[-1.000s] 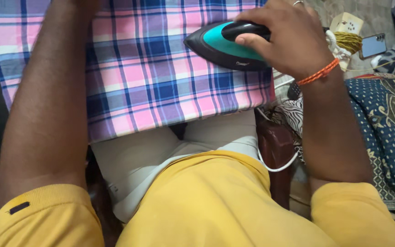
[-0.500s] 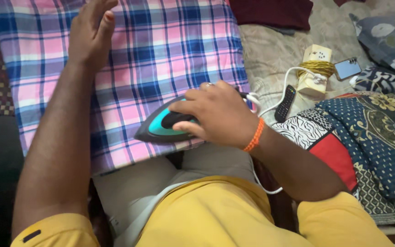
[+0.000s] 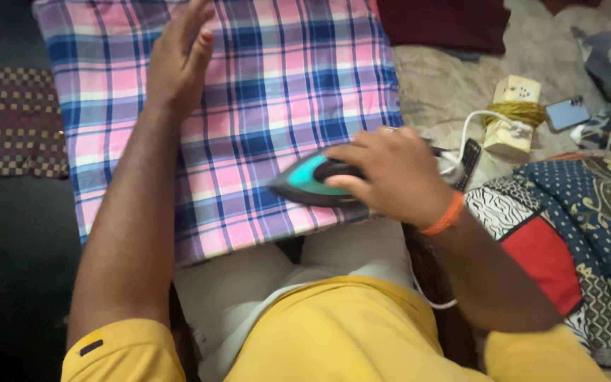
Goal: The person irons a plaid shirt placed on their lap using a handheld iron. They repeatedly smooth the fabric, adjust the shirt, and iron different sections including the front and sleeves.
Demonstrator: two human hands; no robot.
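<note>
My right hand [image 3: 394, 173] grips the handle of the iron [image 3: 312, 182], which rests on the near right part of the plaid cloth [image 3: 277, 85]. My left hand [image 3: 178, 60] lies open, palm flat on the cloth's far left part, well apart from the iron. A remote [image 3: 469, 157] lies just right of the iron.

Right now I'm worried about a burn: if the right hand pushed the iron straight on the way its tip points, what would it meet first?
The right hand aims the iron leftward over the plaid cloth; likely the left forearm comes first, though depth is unclear.
</note>
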